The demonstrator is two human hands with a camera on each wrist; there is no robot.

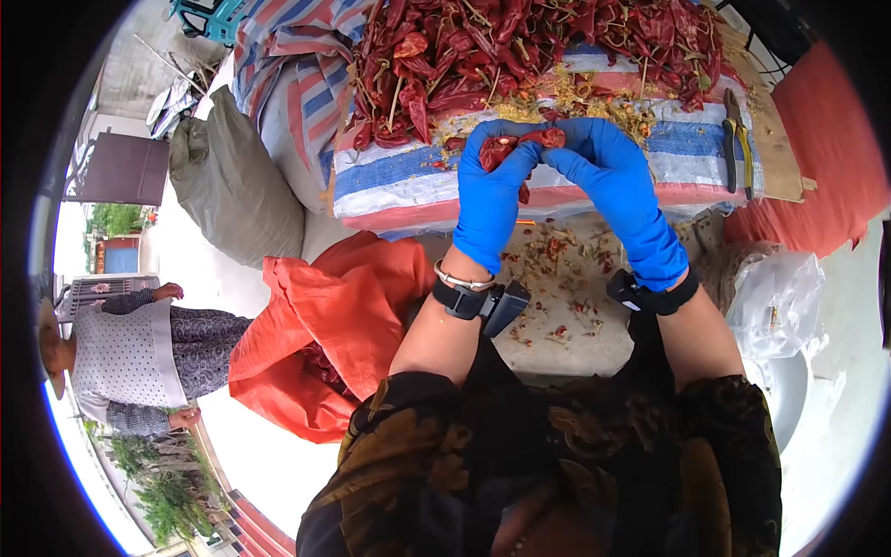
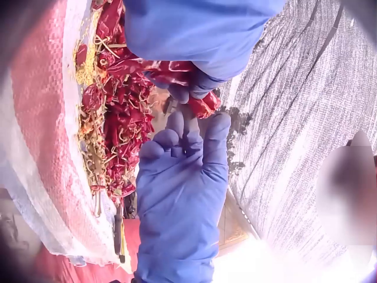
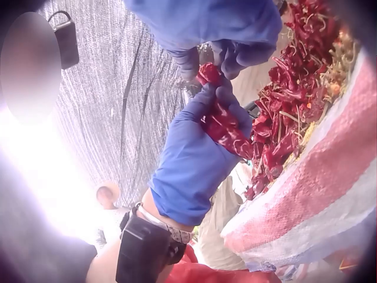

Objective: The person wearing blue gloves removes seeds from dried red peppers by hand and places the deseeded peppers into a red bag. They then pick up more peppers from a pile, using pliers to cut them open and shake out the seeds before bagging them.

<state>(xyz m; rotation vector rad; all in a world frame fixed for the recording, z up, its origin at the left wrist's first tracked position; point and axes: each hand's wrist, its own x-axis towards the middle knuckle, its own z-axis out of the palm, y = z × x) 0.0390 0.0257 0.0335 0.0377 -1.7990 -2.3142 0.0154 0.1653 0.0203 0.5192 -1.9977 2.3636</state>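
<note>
My blue-gloved left hand [image 1: 492,200] grips a dried red chili pepper [image 3: 227,132], thumb and fingers wrapped around its body. The pepper's wrinkled end points toward my right hand [image 1: 617,186], also blue-gloved. In the left wrist view, that right hand's fingers and thumb are slightly bent and apart, with the tips right at the pepper's end. Both hands are over the near edge of a striped woven sack [image 1: 390,190]. Just beyond them lies a large heap of dried red chilies [image 1: 520,56], with yellow seeds and stem bits [image 1: 594,97] along its front.
Pliers [image 1: 736,139] with dark and yellow handles lie at the sack's right side. An open red sack [image 1: 320,306] with chilies inside stands at left, near a grey-green sack [image 1: 227,176]. Chili scraps litter the floor below. Another person [image 1: 139,353] stands at far left.
</note>
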